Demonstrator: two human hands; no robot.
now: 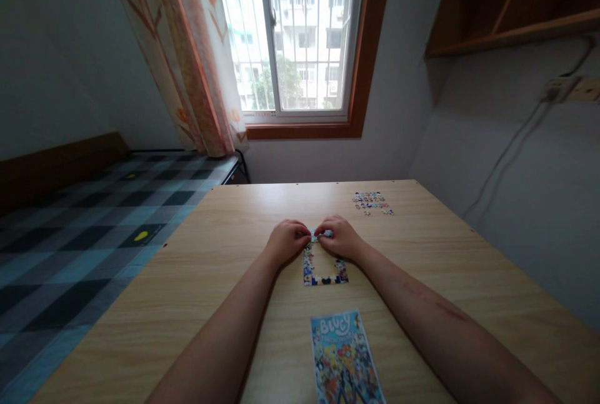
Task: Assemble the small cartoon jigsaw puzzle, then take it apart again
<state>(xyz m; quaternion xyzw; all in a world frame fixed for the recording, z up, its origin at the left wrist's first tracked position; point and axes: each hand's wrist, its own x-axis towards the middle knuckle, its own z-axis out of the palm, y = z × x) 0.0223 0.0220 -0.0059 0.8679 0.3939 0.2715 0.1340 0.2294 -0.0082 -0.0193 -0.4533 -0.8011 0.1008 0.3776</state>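
- Puzzle (327, 280): multicoloured border, hollow middle, dark blue patches along near edge
- Left hand (289, 241), right hand (341, 238): fingers at its far edge, cannot tell whether clamped

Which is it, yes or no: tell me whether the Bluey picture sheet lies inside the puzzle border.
No, the Bluey picture sheet lies apart from the puzzle border, nearer the camera.

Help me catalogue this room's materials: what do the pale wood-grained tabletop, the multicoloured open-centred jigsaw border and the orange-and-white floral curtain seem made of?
Tabletop: wood or wood-look laminate, smooth satin, by its streaked grain and soft sheen.
Jigsaw border: probably printed cardboard, by its thin interlocking pieces; finish unclear.
Curtain: likely light matte fabric, by its loose folds.
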